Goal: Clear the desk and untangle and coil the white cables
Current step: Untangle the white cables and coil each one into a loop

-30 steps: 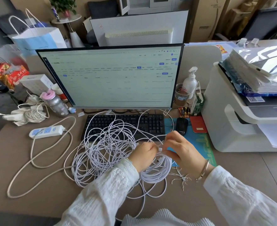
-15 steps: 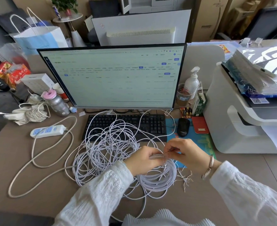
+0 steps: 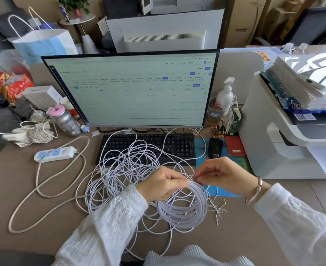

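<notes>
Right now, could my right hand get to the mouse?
Probably yes. The mouse lies just beyond the right hand with bare mat between them, but that hand pinches a strand of the cable coil, so it would have to let go first.

Left hand, right hand: fingers pinched.

Left hand gripping the top of a coiled bundle of white cable; right hand pinching a strand just beside it; loose tangle of white cables spread over desk and black keyboard; monitor behind; power strip left; printer right.
</notes>
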A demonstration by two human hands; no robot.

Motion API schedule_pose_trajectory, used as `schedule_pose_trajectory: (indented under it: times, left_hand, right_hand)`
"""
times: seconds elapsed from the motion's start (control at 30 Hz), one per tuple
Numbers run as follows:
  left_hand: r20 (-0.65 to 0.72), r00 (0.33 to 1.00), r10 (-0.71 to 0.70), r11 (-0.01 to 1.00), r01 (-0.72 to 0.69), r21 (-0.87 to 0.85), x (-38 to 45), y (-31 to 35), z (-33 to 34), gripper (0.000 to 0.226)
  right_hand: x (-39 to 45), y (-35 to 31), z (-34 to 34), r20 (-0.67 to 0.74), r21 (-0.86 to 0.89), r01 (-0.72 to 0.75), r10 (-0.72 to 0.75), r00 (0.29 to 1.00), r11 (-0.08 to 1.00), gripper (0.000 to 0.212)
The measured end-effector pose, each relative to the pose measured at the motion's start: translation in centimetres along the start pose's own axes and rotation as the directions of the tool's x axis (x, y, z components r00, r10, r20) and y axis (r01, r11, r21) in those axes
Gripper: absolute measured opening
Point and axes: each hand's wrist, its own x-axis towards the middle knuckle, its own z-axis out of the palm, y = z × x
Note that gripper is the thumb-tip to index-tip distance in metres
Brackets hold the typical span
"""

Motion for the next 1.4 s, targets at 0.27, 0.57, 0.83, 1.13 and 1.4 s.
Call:
schedule_pose_trajectory:
  times: [0.27,0.57,0.83,1.13,1.4]
  left_hand:
    - [0.171,0.984,-0.050,0.985,0.078,-0.157,-0.4,0.5,-0.6,0.033]
    - [0.256,0.967,0.017,0.919,0.086,-0.386,-0.5,-1.2,-0.8,0.024]
    - [0.415,0.907,-0.075,0.777,0.314,-0.545,-0.1,-2.6,-0.9,0.035]
    - [0.438,0.888,-0.139,0.851,0.333,-0.406,0.1,-1.8,-0.6,0.042]
    - [-0.040,0.998,0.050,0.954,-0.036,0.299,0.1,0.8,1.2,0.011]
  right_hand:
    - [-0.2,-0.6,1.4,-0.067,0.029,0.095,-0.093,0.993,0.995,0.006]
    - [-0.9,-0.4,3.4,-0.174,0.220,0.147,-0.109,0.979,0.964,0.012]
    - [-0.9,-1.4,3.7,-0.092,-0.545,0.502,-0.643,0.761,0.672,0.009]
    - [-0.6,-2.2,2.1,0.056,-0.489,0.445,-0.483,0.874,0.750,0.007]
    - [-0.2,-1.9,2.0,-0.003,-0.547,0.273,-0.328,0.945,0.791,0.007]
